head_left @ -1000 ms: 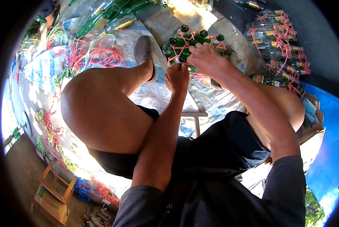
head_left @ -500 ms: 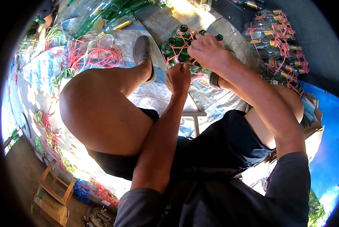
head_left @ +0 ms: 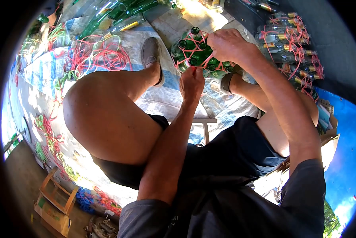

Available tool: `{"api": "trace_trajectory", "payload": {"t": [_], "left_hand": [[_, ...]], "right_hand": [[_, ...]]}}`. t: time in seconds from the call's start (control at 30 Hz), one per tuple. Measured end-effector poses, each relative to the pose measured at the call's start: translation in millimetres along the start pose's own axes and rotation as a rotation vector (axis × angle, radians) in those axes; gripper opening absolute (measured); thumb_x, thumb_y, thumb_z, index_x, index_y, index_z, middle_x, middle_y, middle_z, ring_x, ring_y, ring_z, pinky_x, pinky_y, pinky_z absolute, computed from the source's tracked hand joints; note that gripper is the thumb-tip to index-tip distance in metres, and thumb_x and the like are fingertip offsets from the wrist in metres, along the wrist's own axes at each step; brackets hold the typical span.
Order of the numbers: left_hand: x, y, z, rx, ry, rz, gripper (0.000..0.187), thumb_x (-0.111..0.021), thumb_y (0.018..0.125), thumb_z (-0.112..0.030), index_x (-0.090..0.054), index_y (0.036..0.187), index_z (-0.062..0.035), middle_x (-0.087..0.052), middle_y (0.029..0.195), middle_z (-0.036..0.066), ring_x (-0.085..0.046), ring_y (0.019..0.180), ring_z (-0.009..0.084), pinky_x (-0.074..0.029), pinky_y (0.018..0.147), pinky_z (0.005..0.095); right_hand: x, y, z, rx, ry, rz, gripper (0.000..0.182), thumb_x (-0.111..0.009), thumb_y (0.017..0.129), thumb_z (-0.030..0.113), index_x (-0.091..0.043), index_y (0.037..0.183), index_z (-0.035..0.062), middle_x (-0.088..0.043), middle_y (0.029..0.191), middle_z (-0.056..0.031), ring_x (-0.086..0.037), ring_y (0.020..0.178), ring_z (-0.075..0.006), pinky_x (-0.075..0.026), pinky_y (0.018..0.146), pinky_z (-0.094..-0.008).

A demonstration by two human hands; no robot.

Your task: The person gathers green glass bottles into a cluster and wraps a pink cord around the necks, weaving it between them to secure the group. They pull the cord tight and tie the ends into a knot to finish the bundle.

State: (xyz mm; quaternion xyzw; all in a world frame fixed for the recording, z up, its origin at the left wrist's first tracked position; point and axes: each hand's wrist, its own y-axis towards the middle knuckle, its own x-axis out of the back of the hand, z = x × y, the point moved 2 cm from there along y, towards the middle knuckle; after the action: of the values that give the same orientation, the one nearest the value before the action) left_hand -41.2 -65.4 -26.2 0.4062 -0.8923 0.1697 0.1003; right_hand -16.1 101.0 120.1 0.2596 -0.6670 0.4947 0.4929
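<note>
A cluster of green glass bottles [head_left: 200, 52] stands upright between my feet, with red plastic twine [head_left: 193, 50] crisscrossing around the necks. My left hand [head_left: 191, 84] is closed in a pinch on the twine at the near side, right by one bottle's mouth. Over the far right of the cluster, my right hand [head_left: 230, 45] is closed, with strands of the twine running into its fingers. It hides some of the bottles beneath it.
Tied bundles of clear bottles [head_left: 285, 45] lie at the right. Loose green bottles [head_left: 126, 12] lie at the far left, near tangled red twine [head_left: 92, 55] on the sheeting. A wooden frame [head_left: 59, 198] is at lower left. A cardboard box [head_left: 330, 121] stands beside my right knee.
My right hand has moved right, uncovering more bottle mouths. My left hand has shifted slightly right, still at the near bottle.
</note>
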Motion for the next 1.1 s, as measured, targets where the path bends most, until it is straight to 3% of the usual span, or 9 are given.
{"api": "trace_trajectory", "payload": {"t": [0.1, 0.2, 0.3, 0.5, 0.6, 0.7, 0.8, 1.0, 1.1], "left_hand": [[1, -2, -2, 0.037, -0.048, 0.037, 0.031, -0.06, 0.096, -0.031, -0.072, 0.094, -0.0031, -0.067, 0.08, 0.025, -0.065, 0.079, 0.0484, -0.049, 0.066, 0.0515], [-6, 0, 9, -0.047, -0.091, 0.008, 0.026, -0.06, 0.1, -0.02, -0.07, 0.095, 0.0032, -0.061, 0.066, 0.007, -0.054, 0.062, 0.0123, -0.043, 0.057, 0.0346], [-11, -3, 14, -0.038, -0.242, 0.01, 0.024, -0.058, 0.101, -0.017, -0.068, 0.092, 0.0028, -0.055, 0.066, 0.0, -0.049, 0.062, 0.0084, -0.039, 0.055, 0.0315], [-22, 1, 29, 0.085, -0.513, 0.053, 0.021, -0.057, 0.101, -0.014, -0.068, 0.088, -0.0026, -0.051, 0.069, -0.005, -0.043, 0.06, 0.0035, -0.033, 0.053, 0.0264], [-24, 1, 29, 0.075, -0.517, 0.045, 0.021, -0.055, 0.102, -0.013, -0.066, 0.086, -0.0034, -0.051, 0.068, -0.005, -0.042, 0.059, 0.0038, -0.032, 0.053, 0.0266], [-22, 2, 30, 0.083, -0.408, 0.053, 0.023, -0.052, 0.098, -0.014, -0.065, 0.09, 0.0034, -0.061, 0.069, 0.014, -0.054, 0.062, 0.0192, -0.044, 0.061, 0.0378], [-26, 3, 30, 0.093, -0.461, 0.024, 0.022, -0.055, 0.102, -0.012, -0.064, 0.084, -0.0034, -0.05, 0.069, -0.005, -0.042, 0.059, 0.0039, -0.032, 0.052, 0.0272], [-29, 2, 32, 0.078, -0.484, 0.026, 0.022, -0.055, 0.105, -0.015, -0.066, 0.089, -0.0028, -0.051, 0.07, -0.005, -0.042, 0.06, 0.0036, -0.032, 0.053, 0.027], [-27, 2, 29, 0.082, -0.375, 0.008, 0.027, -0.051, 0.101, -0.017, -0.064, 0.091, 0.0046, -0.061, 0.07, 0.021, -0.055, 0.06, 0.0281, -0.044, 0.06, 0.0424]], "right_hand": [[-5, 5, -3, 0.01, 0.009, -0.045, 0.021, -0.07, 0.082, 0.011, -0.073, 0.101, 0.0028, -0.074, 0.102, -0.0202, -0.069, 0.109, -0.0389, -0.052, 0.094, -0.0529], [-8, 11, -6, 0.027, -0.006, -0.044, 0.021, -0.069, 0.083, 0.011, -0.073, 0.102, 0.0032, -0.074, 0.099, -0.0204, -0.07, 0.105, -0.04, -0.053, 0.092, -0.0522], [-12, 19, -10, 0.053, 0.015, -0.084, 0.022, -0.068, 0.084, 0.01, -0.071, 0.105, 0.0042, -0.074, 0.098, -0.0195, -0.071, 0.101, -0.0408, -0.054, 0.088, -0.0526], [-26, 25, -13, 0.101, 0.041, -0.185, 0.016, -0.068, 0.087, 0.007, -0.07, 0.103, 0.0061, -0.073, 0.098, -0.017, -0.071, 0.1, -0.0399, -0.055, 0.085, -0.0543], [-33, 32, -14, 0.088, 0.061, -0.202, 0.02, -0.07, 0.085, 0.003, -0.073, 0.104, 0.0085, -0.074, 0.102, -0.0155, -0.071, 0.104, -0.0398, -0.057, 0.088, -0.0539], [-35, 35, -14, 0.138, 0.079, -0.262, 0.015, -0.067, 0.086, 0.001, -0.069, 0.099, 0.006, -0.072, 0.099, -0.0168, -0.07, 0.101, -0.0405, -0.056, 0.085, -0.0528], [-34, 38, -13, 0.171, 0.111, -0.255, 0.006, -0.063, 0.088, 0.001, -0.065, 0.094, 0.0028, -0.069, 0.094, -0.0185, -0.068, 0.098, -0.0411, -0.055, 0.082, -0.051], [-38, 48, -13, 0.188, 0.116, -0.194, 0.006, -0.063, 0.089, 0.001, -0.064, 0.093, 0.0024, -0.069, 0.094, -0.0179, -0.068, 0.099, -0.0409, -0.055, 0.083, -0.0507], [-37, 51, -16, 0.212, 0.127, -0.161, 0.006, -0.063, 0.089, 0.0, -0.065, 0.094, 0.0022, -0.069, 0.094, -0.0178, -0.068, 0.098, -0.0409, -0.054, 0.082, -0.0509]]}}
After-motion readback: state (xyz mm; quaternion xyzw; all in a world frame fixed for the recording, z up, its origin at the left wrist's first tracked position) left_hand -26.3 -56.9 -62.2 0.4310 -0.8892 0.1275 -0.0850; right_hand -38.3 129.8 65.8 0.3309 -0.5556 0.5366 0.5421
